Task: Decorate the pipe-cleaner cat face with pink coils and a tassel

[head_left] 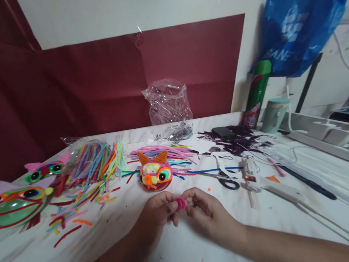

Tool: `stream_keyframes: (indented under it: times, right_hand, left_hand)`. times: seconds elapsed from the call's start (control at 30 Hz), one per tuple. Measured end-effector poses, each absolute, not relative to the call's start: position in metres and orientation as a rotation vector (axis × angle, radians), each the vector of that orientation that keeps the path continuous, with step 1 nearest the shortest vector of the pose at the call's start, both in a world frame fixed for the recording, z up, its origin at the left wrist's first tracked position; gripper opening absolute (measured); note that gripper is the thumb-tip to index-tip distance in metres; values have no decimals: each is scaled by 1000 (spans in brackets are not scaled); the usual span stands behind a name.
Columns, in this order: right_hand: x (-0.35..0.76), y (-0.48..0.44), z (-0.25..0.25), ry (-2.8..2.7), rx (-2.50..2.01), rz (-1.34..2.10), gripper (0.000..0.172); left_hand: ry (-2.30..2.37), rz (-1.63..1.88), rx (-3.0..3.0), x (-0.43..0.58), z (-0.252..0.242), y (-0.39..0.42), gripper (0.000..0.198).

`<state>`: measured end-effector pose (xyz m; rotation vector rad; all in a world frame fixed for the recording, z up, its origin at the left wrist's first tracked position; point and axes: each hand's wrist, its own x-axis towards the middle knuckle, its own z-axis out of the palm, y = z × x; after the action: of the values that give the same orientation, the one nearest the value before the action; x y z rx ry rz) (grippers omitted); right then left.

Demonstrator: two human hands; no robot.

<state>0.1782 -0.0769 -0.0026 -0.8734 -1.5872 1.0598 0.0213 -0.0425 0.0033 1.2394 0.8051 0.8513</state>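
Observation:
Between the fingertips of both hands is a small curled pink pipe cleaner. My left hand pinches its left side, and my right hand has its fingers closed at the right side. Just beyond them sits a round animal head with orange pointed ears, a big eye and an orange nose. Pink pipe cleaners lie in a pile behind that head. Scissors with black handles rest to the right of my right hand.
Two similar animal heads, one green and one behind it, stand at left beside a bundle of coloured pipe cleaners. At right are a glue gun, a phone, purple strips, a green jar and a power strip.

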Motion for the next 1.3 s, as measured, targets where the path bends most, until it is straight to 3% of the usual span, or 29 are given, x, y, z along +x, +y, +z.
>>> stream_keyframes:
  times: [0.27, 0.57, 0.8, 1.3]
  right_hand:
    - [178, -79, 0, -1589, -789, 1213, 13]
    - [177, -70, -4, -1395, -959, 1317, 34]
    - [180, -68, -5, -1386, -954, 1282, 29]
    - [178, -65, -12, -1358, -1010, 1341, 34]
  left_hand:
    - [690, 661, 1004, 21, 5, -43, 21]
    - [882, 815, 1320, 23, -1, -43, 12]
    - [980, 846, 1383, 23, 2, -43, 14]
    - [957, 803, 1388, 20, -5, -39, 12]
